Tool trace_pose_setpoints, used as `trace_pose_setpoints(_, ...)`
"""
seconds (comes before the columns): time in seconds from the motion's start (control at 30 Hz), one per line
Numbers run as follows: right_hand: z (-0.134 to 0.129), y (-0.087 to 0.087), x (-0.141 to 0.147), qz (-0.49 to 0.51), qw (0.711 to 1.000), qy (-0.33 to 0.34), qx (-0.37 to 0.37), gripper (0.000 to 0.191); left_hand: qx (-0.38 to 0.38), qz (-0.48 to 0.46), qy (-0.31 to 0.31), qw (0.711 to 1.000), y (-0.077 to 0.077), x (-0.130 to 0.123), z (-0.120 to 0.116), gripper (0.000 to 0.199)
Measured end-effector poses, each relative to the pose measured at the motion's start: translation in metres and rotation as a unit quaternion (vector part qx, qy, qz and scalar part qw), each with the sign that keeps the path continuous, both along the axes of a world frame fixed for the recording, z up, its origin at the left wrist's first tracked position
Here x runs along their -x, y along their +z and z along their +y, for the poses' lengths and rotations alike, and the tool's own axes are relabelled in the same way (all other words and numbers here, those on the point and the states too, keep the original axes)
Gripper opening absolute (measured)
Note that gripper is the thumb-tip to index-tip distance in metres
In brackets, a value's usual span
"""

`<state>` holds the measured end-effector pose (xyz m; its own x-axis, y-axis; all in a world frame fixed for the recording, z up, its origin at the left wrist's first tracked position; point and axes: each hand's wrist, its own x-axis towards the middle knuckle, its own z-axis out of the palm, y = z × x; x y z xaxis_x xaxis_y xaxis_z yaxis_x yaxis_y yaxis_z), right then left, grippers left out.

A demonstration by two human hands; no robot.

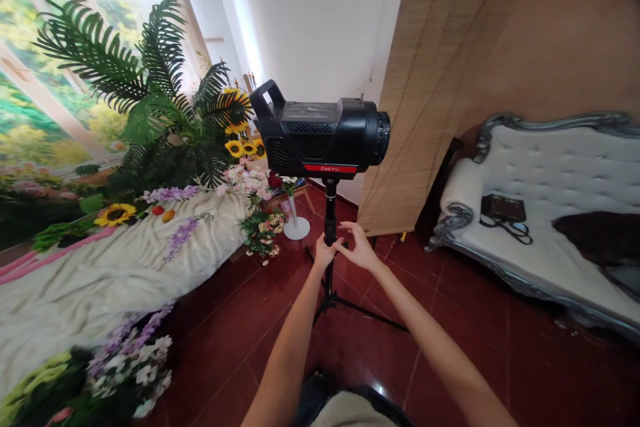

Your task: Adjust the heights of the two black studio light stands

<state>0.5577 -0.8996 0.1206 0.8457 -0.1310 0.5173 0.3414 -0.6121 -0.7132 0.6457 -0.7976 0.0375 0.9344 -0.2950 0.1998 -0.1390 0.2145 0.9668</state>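
A black studio light (320,137) with a red label strip sits on top of a black light stand (329,280), its round front pointing right. Just under the light, my left hand (326,252) is wrapped round the stand's pole. My right hand (361,250) is on the right side of the pole, its thumb and fingers apart, with the thumb close to my left hand. Nothing shows between the fingers of my right hand.
On the right stands a white tufted sofa (465,187) with a dark box (504,208) on it. Cream draped cloth (200,247), flowers and a palm plant (165,87) fill the left. A bamboo blind (430,80) hangs behind the light. The stand's legs spread over red floor tiles (225,340).
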Motion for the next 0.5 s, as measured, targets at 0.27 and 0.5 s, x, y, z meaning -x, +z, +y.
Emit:
trace_pose_setpoints(0.27,-0.006,-0.04,0.05,0.039,0.994,-0.004,0.097,0.017,-0.028,0.046,0.0,0.999,0.012,0.005,0.0,0.033)
trace_pose_setpoints(0.5,-0.004,-0.057,0.032,0.066,0.996,-0.024,-0.048,0.032,-0.042,0.022,-0.004,0.999,0.006,0.002,0.0,0.032)
